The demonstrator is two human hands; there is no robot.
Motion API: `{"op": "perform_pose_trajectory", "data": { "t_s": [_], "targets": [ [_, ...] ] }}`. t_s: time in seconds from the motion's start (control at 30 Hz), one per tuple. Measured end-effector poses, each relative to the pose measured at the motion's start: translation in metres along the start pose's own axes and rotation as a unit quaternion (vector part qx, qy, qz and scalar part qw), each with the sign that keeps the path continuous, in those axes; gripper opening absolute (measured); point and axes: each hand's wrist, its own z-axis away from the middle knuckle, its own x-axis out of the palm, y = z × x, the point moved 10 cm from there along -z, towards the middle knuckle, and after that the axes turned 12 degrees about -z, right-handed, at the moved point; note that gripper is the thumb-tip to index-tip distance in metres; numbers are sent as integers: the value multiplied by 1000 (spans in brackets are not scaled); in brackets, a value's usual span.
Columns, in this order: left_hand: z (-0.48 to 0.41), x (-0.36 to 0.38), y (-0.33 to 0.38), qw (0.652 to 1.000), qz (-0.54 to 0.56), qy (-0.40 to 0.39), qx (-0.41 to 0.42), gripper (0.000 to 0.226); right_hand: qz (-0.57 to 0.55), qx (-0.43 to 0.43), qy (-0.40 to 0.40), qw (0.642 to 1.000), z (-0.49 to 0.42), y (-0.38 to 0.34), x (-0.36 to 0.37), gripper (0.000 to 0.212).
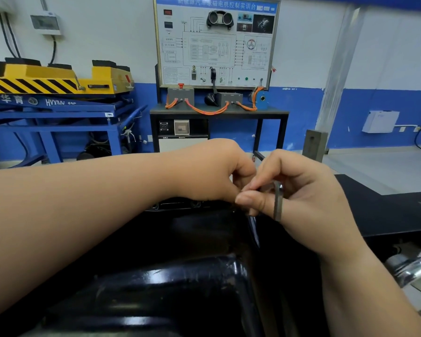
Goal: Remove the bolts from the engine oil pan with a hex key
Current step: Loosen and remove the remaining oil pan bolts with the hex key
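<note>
Both forearms reach forward and meet at centre. The left hand point(212, 171) is curled, knuckles up. The right hand point(299, 190) pinches with thumb and forefinger, touching the left.

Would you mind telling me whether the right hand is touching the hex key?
Touching. The head view shows the right hand closed around the hex key, whose grey shaft runs down between the thumb and the fingers with no gap.
</note>
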Motion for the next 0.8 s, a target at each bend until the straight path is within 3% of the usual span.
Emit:
{"op": "perform_pose_trajectory", "data": {
  "t_s": [0.1,0.2,0.37,0.5,0.67,0.8],
  "targets": [
    [0,-1,-3,1000,-11,5,-5,35,-4,20,-46,999,1,3,5,16],
    [1,-2,-4,1000,-10,0,0,49,-37,40,-77,996,3,5,8,21],
    [1,-1,-3,1000,-4,-1,2,46,-56,29,-45,997,2,6,0,24],
    [3,-2,0,1000,15,-4,1,17,-50,18,-20,998,0,6,-1,8],
    [2,-4,4,1000,14,8,13,27,-37,19,-4,999,-1,8,1,32],
    [1,-4,0,1000,15,14,11,31,-20,42,-42,998,1,10,6,15]
  ]
}}
